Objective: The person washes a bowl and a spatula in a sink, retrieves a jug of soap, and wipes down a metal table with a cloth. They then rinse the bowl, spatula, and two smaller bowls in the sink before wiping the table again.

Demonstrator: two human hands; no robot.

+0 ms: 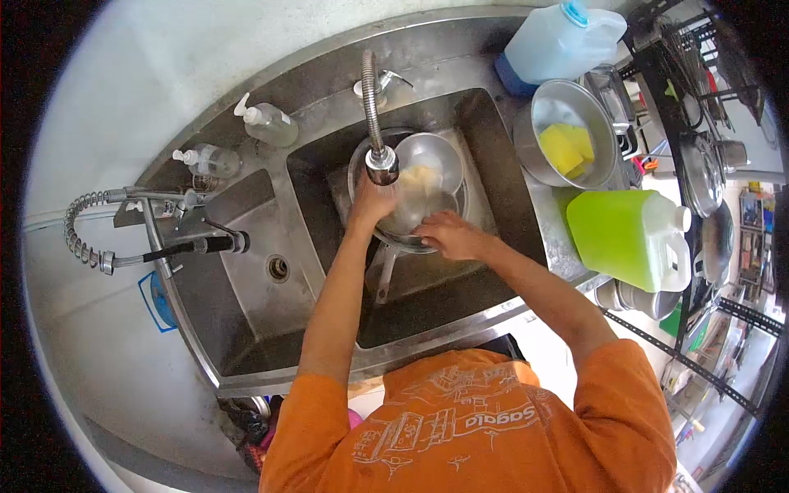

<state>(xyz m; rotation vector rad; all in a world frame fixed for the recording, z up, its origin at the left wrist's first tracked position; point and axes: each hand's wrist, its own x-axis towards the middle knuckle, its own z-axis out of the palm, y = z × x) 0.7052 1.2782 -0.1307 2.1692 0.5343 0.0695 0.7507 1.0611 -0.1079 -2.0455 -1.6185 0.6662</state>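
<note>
Several round metal vessels lie together in the right sink basin, under the faucet spout [382,167]. A shiny metal bowl [440,152] is at the upper right of this group, and a pan handle [386,279] sticks out toward me. Something pale yellow [421,179] shows among the vessels. My left hand [376,202] reaches in at their left side, its fingers largely hidden beneath the spout. Opposite it, my right hand [449,235] has its fingers curled over the near rim of a metal bowl.
On the right ledge stand a blue-liquid jug [559,41], a metal pot [528,135] with yellow sponges [567,148], and a green-liquid jug [616,234]. Two pump bottles [271,125] [215,161] line the left ledge. A spring hose faucet [82,238] rises by the left basin [271,230].
</note>
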